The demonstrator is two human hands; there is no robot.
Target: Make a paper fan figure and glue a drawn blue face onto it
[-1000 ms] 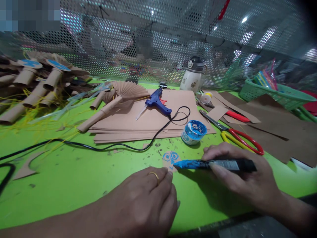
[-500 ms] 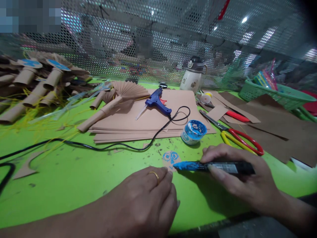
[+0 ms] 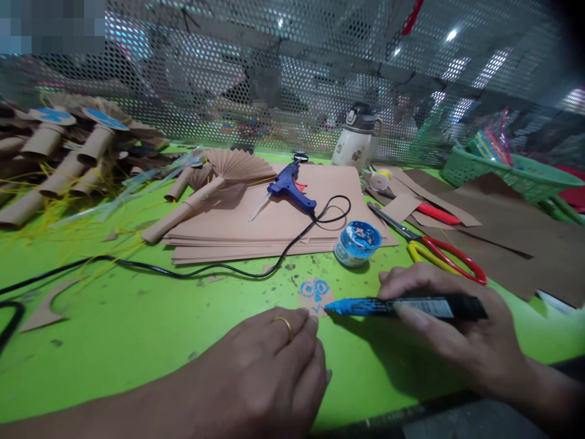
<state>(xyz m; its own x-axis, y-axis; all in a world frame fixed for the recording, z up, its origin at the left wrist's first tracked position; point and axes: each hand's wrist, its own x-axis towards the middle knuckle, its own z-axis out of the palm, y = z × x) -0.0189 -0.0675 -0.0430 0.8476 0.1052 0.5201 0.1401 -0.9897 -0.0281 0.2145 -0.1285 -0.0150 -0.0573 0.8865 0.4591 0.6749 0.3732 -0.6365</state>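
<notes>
A small round piece of brown paper (image 3: 323, 288) lies on the green table, with blue eyes, a nose and a zigzag mouth line drawn on it. My left hand (image 3: 274, 360), a ring on one finger, is closed with its fingertips pinning the paper's near edge. In my right hand (image 3: 461, 335) is a black marker (image 3: 423, 306), its front end smeared with blue paint. The marker's tip meets the right side of the paper by the mouth line. Just beyond stands an open jar of blue paint (image 3: 357, 245).
Behind the jar, a blue glue gun (image 3: 292, 188) rests on stacked brown paper (image 3: 219, 238), its black cord (image 3: 183, 266) crossing the table. A paper fan (image 3: 183, 210) lies left, near a pile of similar ones. Scissors (image 3: 452, 256), a flask (image 3: 354, 143) and a green basket (image 3: 507, 172) are rightward.
The marker and my right hand have shifted slightly right. The blue mouth mark has grown into a longer zigzag. My left hand stays in place.
</notes>
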